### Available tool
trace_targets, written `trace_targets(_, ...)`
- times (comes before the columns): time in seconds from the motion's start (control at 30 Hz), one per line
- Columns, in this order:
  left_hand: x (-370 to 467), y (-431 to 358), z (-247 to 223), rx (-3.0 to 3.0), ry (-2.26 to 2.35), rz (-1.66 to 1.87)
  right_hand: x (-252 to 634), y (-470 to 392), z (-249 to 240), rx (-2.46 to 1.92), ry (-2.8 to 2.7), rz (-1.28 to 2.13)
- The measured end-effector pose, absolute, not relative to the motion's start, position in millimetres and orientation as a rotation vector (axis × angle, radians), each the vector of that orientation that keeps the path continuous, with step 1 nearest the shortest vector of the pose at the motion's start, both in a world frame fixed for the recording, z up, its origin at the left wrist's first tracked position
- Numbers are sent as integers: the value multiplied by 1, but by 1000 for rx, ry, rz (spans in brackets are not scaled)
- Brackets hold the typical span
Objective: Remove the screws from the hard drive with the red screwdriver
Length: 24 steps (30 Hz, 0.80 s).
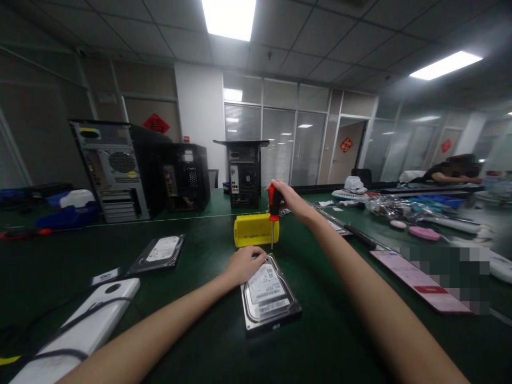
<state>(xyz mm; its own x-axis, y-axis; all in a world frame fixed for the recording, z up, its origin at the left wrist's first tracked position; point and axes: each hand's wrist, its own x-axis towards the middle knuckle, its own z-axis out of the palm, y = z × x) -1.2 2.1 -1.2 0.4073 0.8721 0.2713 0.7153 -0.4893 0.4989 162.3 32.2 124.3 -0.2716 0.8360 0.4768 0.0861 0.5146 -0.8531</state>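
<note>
A silver hard drive (267, 292) with a white label lies flat on the green table in front of me. My left hand (245, 265) grips its far left corner, thumb on the top face and fingers curled together. Above the far edge of the drive, my right hand (286, 196) is closed round the red and black handle of a screwdriver (274, 205). The screwdriver stands upright, its metal shaft pointing down to the drive's far corner. Whether the tip sits in a screw is too small to tell. Just behind the drive is a yellow plastic case (256, 230).
Another hard drive (162, 252) lies to the left, beyond a white power strip (86, 325) with a black cable. Computer towers (114, 170) stand at the back. On the right are a pink sheet (420, 280), bagged parts (394, 208) and a person (452, 170) farther off.
</note>
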Motion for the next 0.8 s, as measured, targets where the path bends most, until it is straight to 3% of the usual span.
trace_targets(0.2,-1,3,-2,2362,1376,741,159,30,124,-733,-1696,865)
trace_targets(0.6,0,3,-2,2369,1372,753,167,45,117,-577,-1505,1253)
trace_targets(0.8,0,2,-2,2365,1379,748,167,37,121,-632,-1518,1151)
